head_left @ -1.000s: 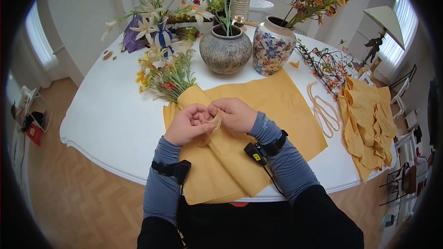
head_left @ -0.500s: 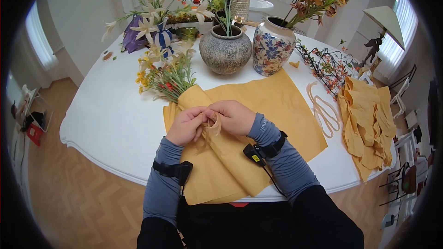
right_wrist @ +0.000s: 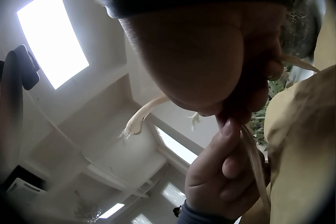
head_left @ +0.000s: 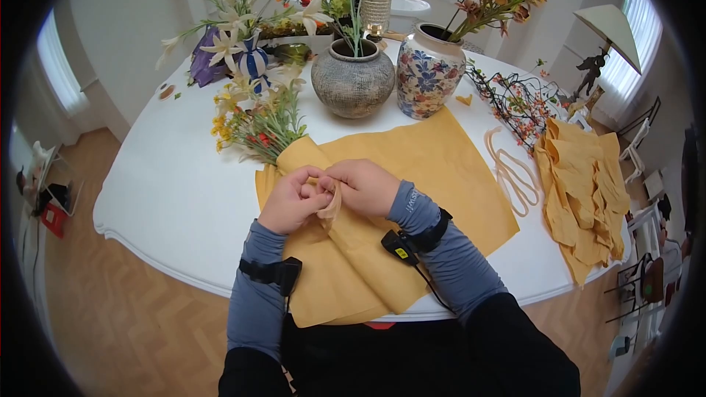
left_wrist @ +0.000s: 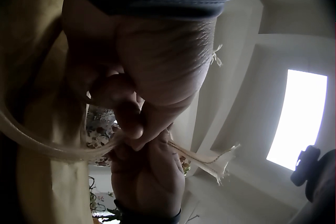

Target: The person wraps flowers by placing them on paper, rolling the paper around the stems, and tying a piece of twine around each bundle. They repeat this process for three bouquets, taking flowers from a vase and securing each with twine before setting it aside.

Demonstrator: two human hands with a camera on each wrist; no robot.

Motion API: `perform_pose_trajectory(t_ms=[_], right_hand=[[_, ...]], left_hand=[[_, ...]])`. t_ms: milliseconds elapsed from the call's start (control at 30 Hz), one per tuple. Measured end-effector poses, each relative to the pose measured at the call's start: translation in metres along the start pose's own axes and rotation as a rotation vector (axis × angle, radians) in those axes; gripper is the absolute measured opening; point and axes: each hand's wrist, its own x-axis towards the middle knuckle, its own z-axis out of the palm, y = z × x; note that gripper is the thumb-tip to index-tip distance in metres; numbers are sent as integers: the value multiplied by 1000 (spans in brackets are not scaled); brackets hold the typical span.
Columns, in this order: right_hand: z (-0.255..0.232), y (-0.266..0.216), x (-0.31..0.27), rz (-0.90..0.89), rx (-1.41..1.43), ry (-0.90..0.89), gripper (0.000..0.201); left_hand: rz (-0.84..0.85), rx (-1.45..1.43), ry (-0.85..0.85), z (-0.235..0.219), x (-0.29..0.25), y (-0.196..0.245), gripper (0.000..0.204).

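Observation:
Both hands meet over a flower bouquet (head_left: 257, 123) wrapped in yellow paper (head_left: 360, 268), which lies slanted on the table. My left hand (head_left: 290, 198) pinches a pale, translucent ribbon (head_left: 332, 209) between thumb and fingers. Right beside it, the right hand (head_left: 368, 187) grips the same ribbon, fingertips touching the left ones. In the left wrist view the ribbon (left_wrist: 47, 148) curves as a loop beside the paper, and a frayed end (left_wrist: 215, 169) sticks out past the fingers. The crossing of the ribbon is hidden by the fingers.
A grey round vase (head_left: 353, 81) and a floral vase (head_left: 430, 70) stand behind the paper. On the right lie a loose cord (head_left: 515, 176), berry branches (head_left: 518, 103) and crumpled yellow paper (head_left: 585, 191). White lilies (head_left: 228, 48) and a lamp (head_left: 609, 33) stand further back.
The fingers have shifted on the ribbon, closing together and then drawing slightly apart. The ribbon loop hangs a little differently beneath them. The head view has moved slightly.

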Motion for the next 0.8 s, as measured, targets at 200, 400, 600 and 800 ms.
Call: perform_pose_trajectory(t_ms=[200, 400, 600, 800], right_hand=[[2, 1, 1, -51, -53, 39, 22], [-3, -7, 0, -30, 250, -84, 31], [-10, 4, -2, 106, 509, -139, 38], [-23, 16, -1, 23, 328, 4, 42]], left_hand=[[-108, 129, 57, 3, 3, 4, 17], [35, -4, 87, 2, 2, 1, 22], [272, 85, 235, -5, 5, -6, 22], [514, -304, 288, 4, 18, -17, 17]])
